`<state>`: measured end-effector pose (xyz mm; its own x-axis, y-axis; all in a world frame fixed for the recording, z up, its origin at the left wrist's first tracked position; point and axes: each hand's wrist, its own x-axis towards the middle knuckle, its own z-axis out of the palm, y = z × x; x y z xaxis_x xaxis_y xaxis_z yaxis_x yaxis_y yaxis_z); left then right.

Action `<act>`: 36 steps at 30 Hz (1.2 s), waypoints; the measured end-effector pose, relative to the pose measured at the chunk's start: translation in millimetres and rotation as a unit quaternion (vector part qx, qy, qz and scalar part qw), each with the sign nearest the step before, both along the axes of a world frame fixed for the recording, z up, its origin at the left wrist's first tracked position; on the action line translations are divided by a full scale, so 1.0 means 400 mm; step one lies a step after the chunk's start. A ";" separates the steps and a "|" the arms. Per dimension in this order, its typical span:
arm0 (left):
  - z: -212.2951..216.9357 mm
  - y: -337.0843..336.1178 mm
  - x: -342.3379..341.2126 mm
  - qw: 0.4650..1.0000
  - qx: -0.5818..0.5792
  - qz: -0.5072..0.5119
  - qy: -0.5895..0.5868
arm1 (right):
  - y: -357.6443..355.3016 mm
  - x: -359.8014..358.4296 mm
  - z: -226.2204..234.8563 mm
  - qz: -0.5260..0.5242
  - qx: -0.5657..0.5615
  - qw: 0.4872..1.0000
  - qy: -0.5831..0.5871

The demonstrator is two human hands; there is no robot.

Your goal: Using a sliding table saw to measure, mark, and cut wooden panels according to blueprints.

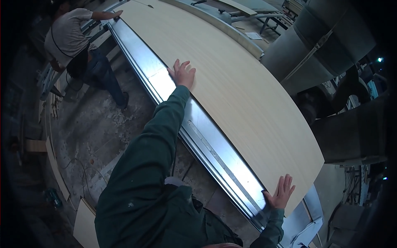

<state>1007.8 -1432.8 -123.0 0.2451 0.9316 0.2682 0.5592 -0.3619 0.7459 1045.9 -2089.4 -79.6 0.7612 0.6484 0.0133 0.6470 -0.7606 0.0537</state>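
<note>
A large pale wood-grain panel [231,99] lies flat, its near long edge running beside a shiny metal sliding table [202,120]. My left hand [182,74] rests on the panel's near edge about midway along, fingers spread over the top face. Toward the near right corner, my right hand [281,191] lies on the same edge with its fingers stretched out on the surface and the thumb at the edge. Neither hand grips anything. At the far left end, a co-worker's hand [117,15] touches the panel's corner.
The co-worker [74,41] stands left of the metal table. A long fence [231,28] runs along the panel's far side. Big grey ducting [318,37] rises at the right. Board offcuts [57,167] and a cable lie on the stained concrete floor [99,124].
</note>
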 end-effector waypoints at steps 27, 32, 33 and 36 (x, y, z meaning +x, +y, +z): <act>-0.063 0.430 0.022 0.999 0.032 -0.020 0.004 | 0.409 0.013 0.007 0.008 0.005 1.000 0.004; -0.073 0.509 0.005 0.997 0.078 -0.022 0.010 | 0.458 0.020 -0.027 0.025 0.034 0.999 0.004; -0.068 0.520 0.006 0.996 0.084 -0.021 0.016 | 0.467 0.020 -0.028 0.031 0.032 0.999 -0.010; -0.061 0.531 -0.004 0.997 0.079 -0.021 0.013 | 0.480 0.014 0.001 0.031 0.035 0.999 -0.005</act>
